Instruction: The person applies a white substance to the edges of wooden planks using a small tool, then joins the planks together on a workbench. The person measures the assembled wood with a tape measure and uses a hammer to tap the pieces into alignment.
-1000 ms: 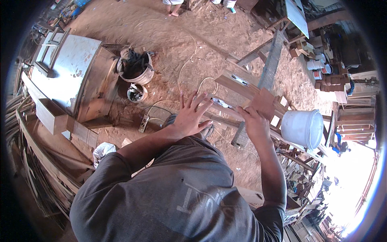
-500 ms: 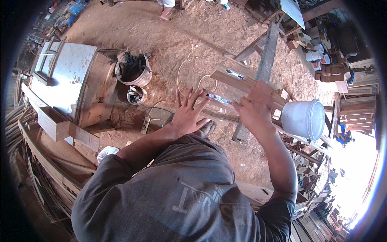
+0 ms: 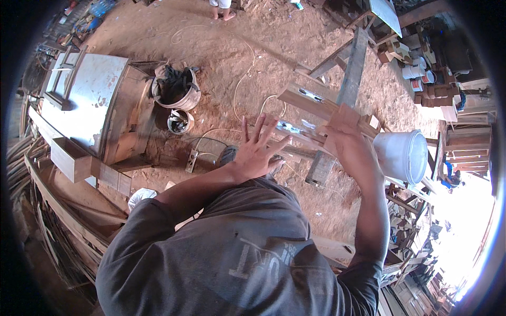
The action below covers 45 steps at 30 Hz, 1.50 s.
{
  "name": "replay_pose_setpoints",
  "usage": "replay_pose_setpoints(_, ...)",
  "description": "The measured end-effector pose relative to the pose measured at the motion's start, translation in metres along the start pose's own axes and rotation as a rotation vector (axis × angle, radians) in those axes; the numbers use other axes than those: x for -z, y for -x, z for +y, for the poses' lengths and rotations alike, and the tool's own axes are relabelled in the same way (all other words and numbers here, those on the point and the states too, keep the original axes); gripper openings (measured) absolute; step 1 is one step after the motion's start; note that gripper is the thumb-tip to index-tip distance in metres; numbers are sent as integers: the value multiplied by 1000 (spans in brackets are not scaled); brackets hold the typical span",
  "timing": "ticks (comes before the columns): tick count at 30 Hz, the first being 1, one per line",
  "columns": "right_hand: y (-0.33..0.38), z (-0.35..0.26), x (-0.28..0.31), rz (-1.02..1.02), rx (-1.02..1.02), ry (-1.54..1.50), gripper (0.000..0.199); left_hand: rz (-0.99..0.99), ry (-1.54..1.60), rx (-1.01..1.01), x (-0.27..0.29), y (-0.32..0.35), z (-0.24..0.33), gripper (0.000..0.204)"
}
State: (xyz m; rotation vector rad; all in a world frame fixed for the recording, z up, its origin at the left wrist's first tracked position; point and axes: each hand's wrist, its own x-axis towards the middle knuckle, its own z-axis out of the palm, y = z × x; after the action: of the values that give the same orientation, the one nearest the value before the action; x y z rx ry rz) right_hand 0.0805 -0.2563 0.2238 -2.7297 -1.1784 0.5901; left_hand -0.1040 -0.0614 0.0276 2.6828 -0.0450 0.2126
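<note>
My left hand (image 3: 257, 152) is raised before my body with its fingers spread, holding nothing. Its fingertips are near the left end of a narrow wooden piece (image 3: 311, 140) that has a shiny pale patch on top. My right hand (image 3: 348, 145) is at the right end of that piece, beside a flat reddish-brown piece (image 3: 343, 117). Its fingers are smeared, so their grip is unclear. Just beyond lies a second wooden piece (image 3: 298, 103) with a similar shiny slot. Both cross a long grey beam (image 3: 354, 68).
A white bucket (image 3: 399, 157) stands right of my right hand. Farther left are a large bucket of dark cloth (image 3: 182, 100) and a small bucket (image 3: 180, 122). A pale cable (image 3: 235, 100) runs over the dirt floor. A person's bare feet (image 3: 224, 16) show at the far edge.
My right hand has moved right along the narrow piece toward the reddish-brown piece. My left hand has shifted slightly right, its fingers spread wider. The far person's feet have moved.
</note>
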Motion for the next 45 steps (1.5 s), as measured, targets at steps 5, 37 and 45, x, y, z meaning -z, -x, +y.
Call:
replay_pose_setpoints(5, 19, 11, -9, 112, -48, -272, 43, -38, -76, -18, -5, -17, 6, 83)
replay_pose_setpoints(37, 71, 40, -68, 282, -154, -520, 43, 24, -169, -35, 37, -19, -19, 78)
replay_pose_setpoints(45, 74, 34, -70, 199, -285, -603, 42, 41, -91, 34, 45, -22, -17, 72)
